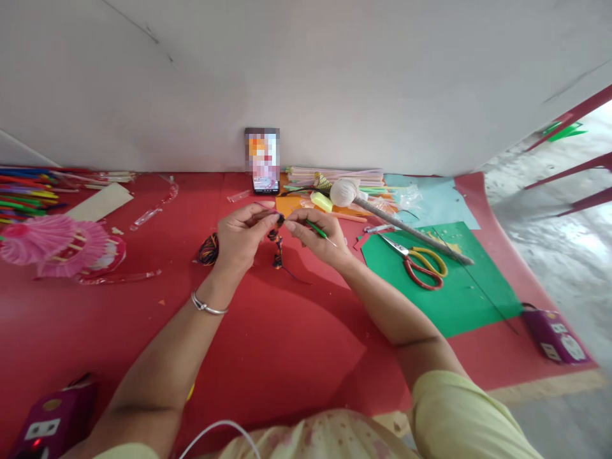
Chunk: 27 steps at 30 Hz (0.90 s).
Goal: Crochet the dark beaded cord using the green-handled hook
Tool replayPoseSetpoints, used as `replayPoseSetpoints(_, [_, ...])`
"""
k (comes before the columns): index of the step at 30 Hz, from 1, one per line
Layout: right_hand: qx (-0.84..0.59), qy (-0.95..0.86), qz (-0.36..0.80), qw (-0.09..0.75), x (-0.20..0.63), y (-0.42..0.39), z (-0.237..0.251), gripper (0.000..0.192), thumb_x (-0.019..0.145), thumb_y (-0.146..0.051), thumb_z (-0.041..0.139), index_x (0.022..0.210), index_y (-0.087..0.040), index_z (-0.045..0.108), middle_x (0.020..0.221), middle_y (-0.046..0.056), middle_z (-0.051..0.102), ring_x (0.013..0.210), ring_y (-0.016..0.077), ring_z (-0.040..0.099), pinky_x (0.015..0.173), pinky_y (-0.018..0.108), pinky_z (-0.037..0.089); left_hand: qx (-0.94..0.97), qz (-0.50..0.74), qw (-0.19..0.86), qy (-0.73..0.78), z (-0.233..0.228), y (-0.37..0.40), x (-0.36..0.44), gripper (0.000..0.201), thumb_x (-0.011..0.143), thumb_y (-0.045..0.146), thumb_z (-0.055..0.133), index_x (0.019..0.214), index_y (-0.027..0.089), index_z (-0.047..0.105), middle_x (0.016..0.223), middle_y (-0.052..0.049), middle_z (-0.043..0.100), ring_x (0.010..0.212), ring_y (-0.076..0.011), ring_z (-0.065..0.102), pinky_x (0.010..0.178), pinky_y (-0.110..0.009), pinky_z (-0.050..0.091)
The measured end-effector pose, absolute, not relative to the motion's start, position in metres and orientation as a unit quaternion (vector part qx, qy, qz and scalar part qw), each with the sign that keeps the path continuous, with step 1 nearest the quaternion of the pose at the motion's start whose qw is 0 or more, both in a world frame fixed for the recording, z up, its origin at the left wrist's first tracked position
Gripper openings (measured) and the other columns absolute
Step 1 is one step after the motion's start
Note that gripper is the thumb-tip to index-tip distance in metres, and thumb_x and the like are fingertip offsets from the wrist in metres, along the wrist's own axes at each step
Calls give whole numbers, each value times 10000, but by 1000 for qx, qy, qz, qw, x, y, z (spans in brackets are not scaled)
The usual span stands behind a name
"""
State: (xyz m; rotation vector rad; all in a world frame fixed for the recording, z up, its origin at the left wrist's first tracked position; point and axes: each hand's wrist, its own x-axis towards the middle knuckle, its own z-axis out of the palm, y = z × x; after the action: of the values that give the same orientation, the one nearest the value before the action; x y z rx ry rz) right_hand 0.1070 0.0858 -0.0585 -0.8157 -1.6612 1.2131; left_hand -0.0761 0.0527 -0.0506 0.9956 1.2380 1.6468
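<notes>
While both hands pinch it above the red counter (268, 357), the thread-wrapped piece (276, 245) hangs between them: left hand (243, 239) closed on its top, right hand (318, 237) gripping a green stick (319, 232). Judged light, soft and limp; best held by fingertips at the wrapped top, since the loose tail would slip.

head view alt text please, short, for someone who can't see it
Two hands meet over a red mat: the left hand pinches a small orange-and-black twist, the right hand holds a green stick. Scissors lie on green paper to the right.

Phone (262, 160) propped against wall behind mat (268, 331); scissors (417, 260) right of phone, paper fans (52, 245) left, hands (241, 237) before it
</notes>
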Motion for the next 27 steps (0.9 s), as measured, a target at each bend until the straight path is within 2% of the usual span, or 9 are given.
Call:
replayPoseSetpoints(6, [-353, -622, 543, 439, 104, 88, -57, 458, 908, -644, 825, 952, -189, 785, 825, 28, 740, 668, 121, 607, 583, 250, 510, 444, 639, 365, 512, -56, 49, -76, 202, 771, 257, 934, 964, 224, 883, 817, -36, 817, 673, -144, 699, 620, -255, 540])
replayPoseSetpoints(12, [-341, -653, 527, 423, 107, 89, -58, 465, 947, -648, 778, 917, -185, 759, 848, 41, 741, 746, 134, 614, 640, 251, 518, 474, 627, 349, 510, -56, 47, -76, 181, 809, 264, 925, 984, 230, 893, 852, -39, 840, 692, -144, 715, 643, -251, 561])
replayPoseSetpoints(17, [-333, -672, 498, 437, 111, 87, -59, 426, 993, -619, 749, 943, -196, 766, 866, 40, 716, 748, 136, 582, 636, 269, 483, 437, 643, 380, 502, -54, 50, -75, 165, 767, 244, 930, 921, 222, 875, 799, -31, 810, 619, -115, 638, 564, -232, 487])
replayPoseSetpoints(19, [-344, -655, 502, 448, 111, 86, -57, 440, 980, -640, 762, 929, -203, 770, 856, 40, 706, 732, 140, 574, 605, 274, 471, 404, 658, 397, 496, -53, 53, -75, 194, 724, 242, 943, 899, 214, 864, 763, -21, 789, 562, -95, 576, 516, -223, 432])
replayPoseSetpoints(22, [-348, -625, 529, 456, 109, 84, -55, 510, 993, -711, 703, 1007, -211, 804, 881, 46, 705, 757, 152, 608, 577, 270, 481, 366, 669, 442, 472, -52, 55, -76, 264, 670, 245, 967, 907, 209, 856, 746, -7, 769, 489, -56, 474, 456, -205, 337])
replayPoseSetpoints(25, [-338, -611, 546, 463, 109, 83, -58, 545, 1014, -732, 644, 1079, -220, 821, 885, 37, 666, 763, 151, 615, 577, 266, 500, 330, 658, 506, 450, -53, 57, -78, 294, 646, 257, 975, 903, 207, 840, 658, 28, 685, 455, -43, 423, 424, -190, 251])
replayPoseSetpoints(27, [-323, -601, 557, 474, 108, 84, -60, 508, 977, -716, 708, 1087, -230, 805, 860, 20, 653, 729, 143, 600, 576, 265, 503, 309, 645, 538, 446, -54, 57, -80, 302, 637, 256, 976, 892, 204, 822, 610, 51, 620, 446, -44, 414, 416, -183, 216])
